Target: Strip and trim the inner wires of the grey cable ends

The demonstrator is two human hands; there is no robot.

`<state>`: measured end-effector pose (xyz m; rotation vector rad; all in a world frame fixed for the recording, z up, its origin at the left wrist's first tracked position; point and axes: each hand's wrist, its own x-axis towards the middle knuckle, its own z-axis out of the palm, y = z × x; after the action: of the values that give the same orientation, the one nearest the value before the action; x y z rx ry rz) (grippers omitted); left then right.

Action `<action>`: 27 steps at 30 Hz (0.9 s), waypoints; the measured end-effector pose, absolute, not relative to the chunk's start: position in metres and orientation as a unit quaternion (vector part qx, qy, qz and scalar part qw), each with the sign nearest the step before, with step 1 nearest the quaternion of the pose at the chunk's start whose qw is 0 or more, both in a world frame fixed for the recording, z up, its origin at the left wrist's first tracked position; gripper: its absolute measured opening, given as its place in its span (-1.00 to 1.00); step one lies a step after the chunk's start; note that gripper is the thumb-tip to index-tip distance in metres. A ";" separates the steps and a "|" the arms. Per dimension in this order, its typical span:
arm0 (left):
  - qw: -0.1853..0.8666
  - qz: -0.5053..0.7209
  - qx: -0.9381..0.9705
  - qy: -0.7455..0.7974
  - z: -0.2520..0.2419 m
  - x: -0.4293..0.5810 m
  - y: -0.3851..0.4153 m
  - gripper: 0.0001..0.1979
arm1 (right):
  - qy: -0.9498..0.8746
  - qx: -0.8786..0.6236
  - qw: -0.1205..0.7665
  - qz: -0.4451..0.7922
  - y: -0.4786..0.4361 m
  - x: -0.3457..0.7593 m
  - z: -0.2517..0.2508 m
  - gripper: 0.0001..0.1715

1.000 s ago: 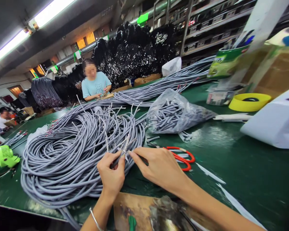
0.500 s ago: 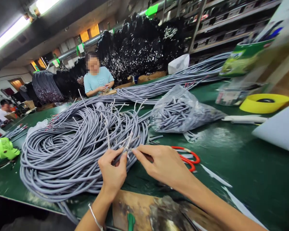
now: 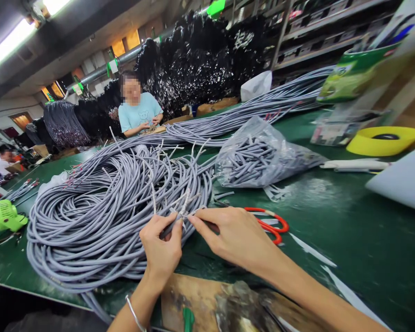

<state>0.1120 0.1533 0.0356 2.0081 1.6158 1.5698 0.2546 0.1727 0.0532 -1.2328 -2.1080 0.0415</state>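
Observation:
My left hand (image 3: 161, 249) pinches the stripped end of a grey cable (image 3: 184, 206), whose bare wires and braid stick up between my hands. My right hand (image 3: 233, 235) pinches thin strands at that same cable end, fingertips almost touching the left thumb. Both hands hover at the near edge of a big coil of grey cables (image 3: 107, 207) lying on the green table (image 3: 349, 240). Red-handled scissors (image 3: 269, 226) lie just behind my right hand.
A clear bag of short grey cable pieces (image 3: 263, 157) sits behind the scissors. A worn wooden board (image 3: 228, 304) lies under my wrists. A yellow bowl (image 3: 383, 139), a white box (image 3: 404, 180) and a green fan (image 3: 7, 216) stand around. Another person (image 3: 136, 108) works across the table.
The view has shifted slightly; my hands stay together on the cable end, with the fingers only working a little at the strands.

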 end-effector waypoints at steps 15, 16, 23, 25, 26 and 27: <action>0.071 0.524 0.664 0.530 0.037 0.111 0.152 -0.85 | -0.787 -0.374 0.491 -0.020 0.166 0.236 0.036 -0.58; 0.077 0.525 0.663 0.529 0.038 0.110 0.152 -0.85 | -0.788 -0.364 0.496 -0.023 0.167 0.236 0.036 -0.59; -0.034 0.493 0.708 0.505 0.034 0.114 0.152 -0.80 | -0.758 -0.411 0.497 0.091 0.174 0.237 0.039 -0.50; -0.021 0.475 0.707 0.524 0.036 0.115 0.157 -0.81 | -0.773 -0.365 0.516 0.051 0.165 0.235 0.043 -0.52; -0.010 0.456 0.705 0.542 0.039 0.115 0.161 -0.82 | -0.789 -0.322 0.523 0.025 0.159 0.234 0.045 -0.53; -0.001 0.430 0.707 0.561 0.041 0.115 0.166 -0.83 | -0.803 -0.278 0.528 0.002 0.154 0.235 0.048 -0.52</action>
<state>0.1148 0.1662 0.0415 2.2235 1.7643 1.3527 0.2345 0.1542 0.0476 -0.6650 -1.9176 0.0052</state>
